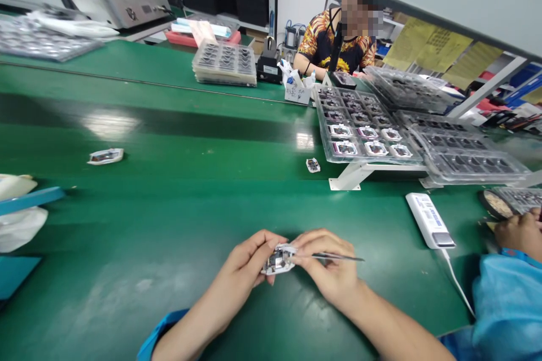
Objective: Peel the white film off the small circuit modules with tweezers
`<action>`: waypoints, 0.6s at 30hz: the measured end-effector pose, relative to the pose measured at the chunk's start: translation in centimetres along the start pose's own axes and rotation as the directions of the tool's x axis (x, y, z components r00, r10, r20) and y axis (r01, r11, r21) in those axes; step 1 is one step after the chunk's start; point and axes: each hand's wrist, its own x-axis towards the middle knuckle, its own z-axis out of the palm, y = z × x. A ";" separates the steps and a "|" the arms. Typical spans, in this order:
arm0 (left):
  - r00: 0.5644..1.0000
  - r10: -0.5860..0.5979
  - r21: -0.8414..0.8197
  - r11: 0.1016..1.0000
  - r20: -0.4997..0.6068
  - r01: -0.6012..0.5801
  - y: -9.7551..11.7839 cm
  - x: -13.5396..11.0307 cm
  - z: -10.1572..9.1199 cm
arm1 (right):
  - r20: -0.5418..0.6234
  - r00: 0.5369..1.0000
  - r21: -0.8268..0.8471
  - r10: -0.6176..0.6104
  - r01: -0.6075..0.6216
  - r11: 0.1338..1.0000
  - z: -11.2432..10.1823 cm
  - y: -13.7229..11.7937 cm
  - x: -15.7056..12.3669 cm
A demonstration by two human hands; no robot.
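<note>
My left hand is closed round a small white electronic part with a circuit board, held just above the green table near its front edge. My right hand pinches thin metal tweezers, whose shaft sticks out to the right while the fingers touch the part. Both hands meet over the part. A second small part lies loose on the green belt further back.
A clear tray of like parts stands on a white stand at right, with more trays beside it. A white device with a cable lies right. A co-worker's hand is at far right. Another person sits opposite. A wrapped part lies left.
</note>
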 end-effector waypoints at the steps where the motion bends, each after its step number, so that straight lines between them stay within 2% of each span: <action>1: 1.000 -0.001 0.010 1.000 -0.001 0.001 0.0 0.0 0.0 | -0.017 0.998 0.026 0.067 -0.066 0.997 0.0 0.0 0.0; 5: 1.000 -0.008 0.052 0.999 -0.006 0.009 0.1 -0.1 0.0 | -0.009 0.961 0.164 0.277 -0.272 0.948 0.1 0.2 0.3; 7: 1.000 -0.009 0.053 0.999 -0.001 0.009 0.0 0.0 0.1 | 0.011 0.941 0.206 0.339 -0.333 0.920 0.1 0.2 0.4; 10: 1.000 0.011 0.056 0.998 0.012 -0.012 -0.2 0.2 0.1 | 0.018 0.942 0.173 0.335 -0.332 0.927 0.0 0.1 0.5; 14: 0.999 0.038 0.072 0.997 0.016 -0.039 -0.3 0.3 0.1 | 0.048 0.973 0.048 0.228 -0.230 0.972 -0.2 -0.2 0.5; 16: 0.999 0.031 0.072 0.997 0.017 -0.032 -0.2 0.4 0.1 | 0.073 0.967 0.072 0.244 -0.249 0.966 -0.2 -0.2 0.6; 18: 1.000 0.017 0.066 0.998 0.015 -0.018 -0.1 0.4 0.0 | 0.094 0.945 0.159 0.313 -0.324 0.933 -0.2 -0.1 0.7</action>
